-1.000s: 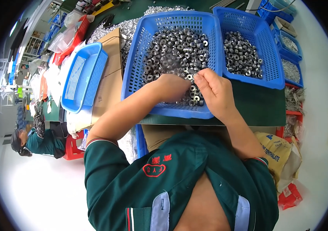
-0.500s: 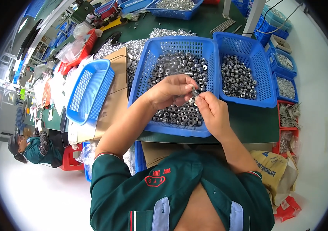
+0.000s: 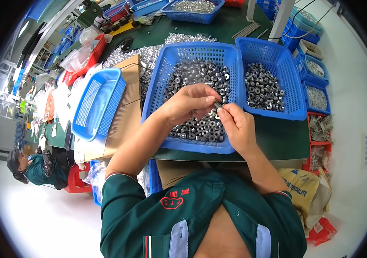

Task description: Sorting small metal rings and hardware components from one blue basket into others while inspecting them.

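Head view shows a person in a green top bending over a green table (image 3: 278,137). Both hands meet above the big blue basket (image 3: 192,92) in the middle, which is full of small shiny metal rings (image 3: 196,127). The left hand (image 3: 190,103) is curled, and its fingertips pinch one small metal ring (image 3: 217,104). The right hand (image 3: 237,127) comes up from the near side and its fingertips pinch that ring too. So the little ring sits between the two hands, just above the pile, near the right wall of the basket.

To the right, touching the first basket, is a second blue basket (image 3: 289,81) with fewer rings in it. To the left, an empty blue tray (image 3: 99,103) lies tilted on a brown cardboard box (image 3: 125,120). Far off, more loose metal parts (image 3: 149,53) lie heaped on the table.

I think the best way to do this is to hold the ring tight with just the fingertips and keep it over the basket, so it lands back in the pile if it slips.
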The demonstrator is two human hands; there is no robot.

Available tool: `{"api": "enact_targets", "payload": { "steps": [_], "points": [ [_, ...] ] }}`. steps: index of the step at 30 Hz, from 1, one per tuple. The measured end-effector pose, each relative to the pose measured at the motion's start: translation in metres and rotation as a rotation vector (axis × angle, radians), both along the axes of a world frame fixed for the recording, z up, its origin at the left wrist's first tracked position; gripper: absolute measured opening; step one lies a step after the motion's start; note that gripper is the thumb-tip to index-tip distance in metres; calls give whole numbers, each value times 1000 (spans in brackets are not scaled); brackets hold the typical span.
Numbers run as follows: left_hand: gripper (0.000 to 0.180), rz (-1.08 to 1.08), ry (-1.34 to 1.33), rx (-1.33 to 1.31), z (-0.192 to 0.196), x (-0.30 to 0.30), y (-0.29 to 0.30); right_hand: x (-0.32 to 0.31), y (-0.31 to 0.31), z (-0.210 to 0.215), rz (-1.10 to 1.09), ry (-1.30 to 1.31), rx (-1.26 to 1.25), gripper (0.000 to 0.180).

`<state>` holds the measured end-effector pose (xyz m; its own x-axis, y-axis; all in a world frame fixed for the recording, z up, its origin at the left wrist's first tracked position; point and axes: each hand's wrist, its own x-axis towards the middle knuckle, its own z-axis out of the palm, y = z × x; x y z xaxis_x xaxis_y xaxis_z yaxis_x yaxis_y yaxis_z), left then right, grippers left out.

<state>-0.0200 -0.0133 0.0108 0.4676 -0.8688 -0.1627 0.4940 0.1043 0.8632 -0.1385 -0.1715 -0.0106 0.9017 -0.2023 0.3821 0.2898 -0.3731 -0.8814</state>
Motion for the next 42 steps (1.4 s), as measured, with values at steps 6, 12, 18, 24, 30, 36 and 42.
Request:
{"api": "enact_targets", "payload": {
  "steps": [6,12,18,24,30,36,42],
  "points": [
    [19,55,-148,70,-3,-2,0,1,2,-1,-10,-22,-28,11],
    [19,25,-103,122,-5,3,3,4,5,-3,-69,-118,-423,14],
    [22,57,-103,285,-1,5,1,5,6,-5,-97,-204,-568,15],
    [24,34,-269,412,17,13,1,4,5,-8,-13,-145,-471,18],
    [22,-121,-574,412,68,29,-85,2,0,-11,-11,-217,-525,21],
    [21,-515,-1002,589,11,30,-198,1,5,-10,26,-93,-617,18],
    [23,-387,-1543,624,-40,35,-257,8,5,-18,56,-64,-759,15]
  ]
}}
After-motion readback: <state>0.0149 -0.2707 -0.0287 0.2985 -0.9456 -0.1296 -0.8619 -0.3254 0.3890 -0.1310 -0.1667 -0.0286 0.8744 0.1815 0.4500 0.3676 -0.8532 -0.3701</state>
